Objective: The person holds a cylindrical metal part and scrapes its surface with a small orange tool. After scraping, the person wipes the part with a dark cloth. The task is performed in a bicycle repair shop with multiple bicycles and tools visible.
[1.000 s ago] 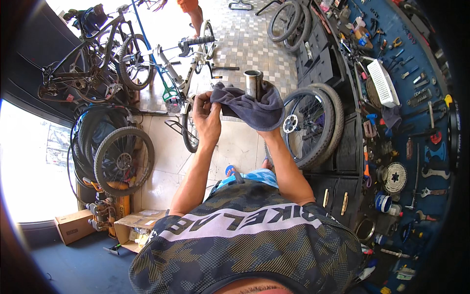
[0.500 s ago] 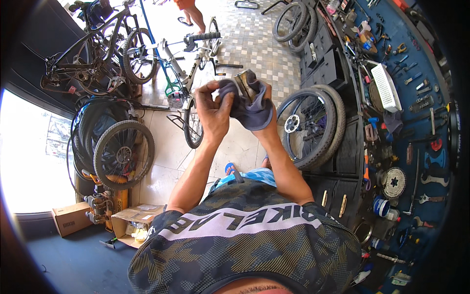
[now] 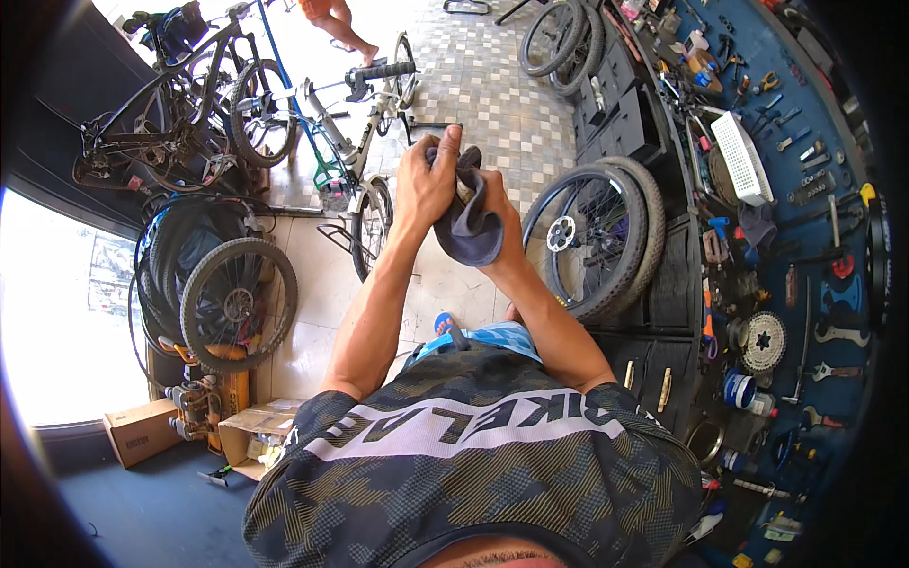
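A dark grey cloth [image 3: 471, 239] is bunched between my hands, in front of my chest and above the tiled floor. My left hand [image 3: 425, 186] closes on its left side, thumb pointing up. From the other side my right hand [image 3: 503, 220] grips the cloth, its fingers partly hidden behind the folds. A small bit of a brownish metal part [image 3: 465, 192] shows among the folds; the cloth and my left hand cover most of it.
Beyond my hands stands a pale bicycle [image 3: 365, 142], with a dark bicycle [image 3: 170, 104] farther left. Two wheels [image 3: 592, 241] lean against black drawers at right, beside a tool-covered bench [image 3: 748, 312]. A loose wheel [image 3: 239, 303] stands at left. Another person's leg [image 3: 343, 30] shows at the far end.
My left hand has turned and closed over the cloth, covering the metal part that stuck out before. Both hands have come slightly lower and closer together. The other person's leg has shifted left.
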Action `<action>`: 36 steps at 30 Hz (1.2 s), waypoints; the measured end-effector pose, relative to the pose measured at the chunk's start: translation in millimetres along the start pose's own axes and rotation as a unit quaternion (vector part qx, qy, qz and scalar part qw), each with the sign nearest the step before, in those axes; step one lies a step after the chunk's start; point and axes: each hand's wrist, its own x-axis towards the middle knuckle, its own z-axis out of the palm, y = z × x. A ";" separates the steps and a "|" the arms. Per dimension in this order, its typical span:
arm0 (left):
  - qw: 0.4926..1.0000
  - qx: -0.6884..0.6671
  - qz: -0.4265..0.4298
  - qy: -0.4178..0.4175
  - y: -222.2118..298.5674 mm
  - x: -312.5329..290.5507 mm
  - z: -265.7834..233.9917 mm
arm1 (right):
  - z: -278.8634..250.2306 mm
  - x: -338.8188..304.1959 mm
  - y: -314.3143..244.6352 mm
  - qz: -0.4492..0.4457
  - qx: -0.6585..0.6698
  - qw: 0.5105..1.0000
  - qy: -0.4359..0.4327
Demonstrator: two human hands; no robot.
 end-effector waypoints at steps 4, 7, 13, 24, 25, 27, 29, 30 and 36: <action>0.999 -0.027 0.046 0.011 10.8 -3.0 0.1 | -3.3 -0.4 -2.1 0.083 0.073 0.994 -0.021; 0.992 -0.120 -0.028 0.029 -5.8 2.8 5.0 | 3.6 -4.7 0.8 0.050 0.177 0.983 -0.010; 0.976 -0.199 -0.090 -0.006 -22.7 5.4 6.4 | 4.1 -4.8 -0.1 0.064 0.299 0.952 -0.019; 0.967 -0.250 -0.041 -0.030 -20.6 -17.8 -26.6 | -27.1 5.3 -12.1 0.054 0.178 0.983 -0.006; 0.972 -0.228 0.004 -0.061 -13.1 -21.8 -35.6 | -29.5 4.9 -12.4 0.062 0.184 0.981 -0.020; 0.935 -0.324 0.057 -0.132 -11.8 -24.6 -41.6 | -35.9 2.8 -11.4 0.074 0.210 0.972 -0.072; 0.917 -0.351 0.058 -0.180 5.6 -32.7 -47.6 | -34.6 -1.9 1.1 0.091 0.232 0.967 -0.059; 0.921 -0.335 0.061 -0.190 9.0 -35.8 -49.8 | -35.7 -3.3 6.4 0.100 0.242 0.964 -0.053; 0.927 -0.347 0.046 -0.138 24.0 -58.6 -52.1 | -58.0 4.4 -3.0 0.115 0.226 0.959 -0.126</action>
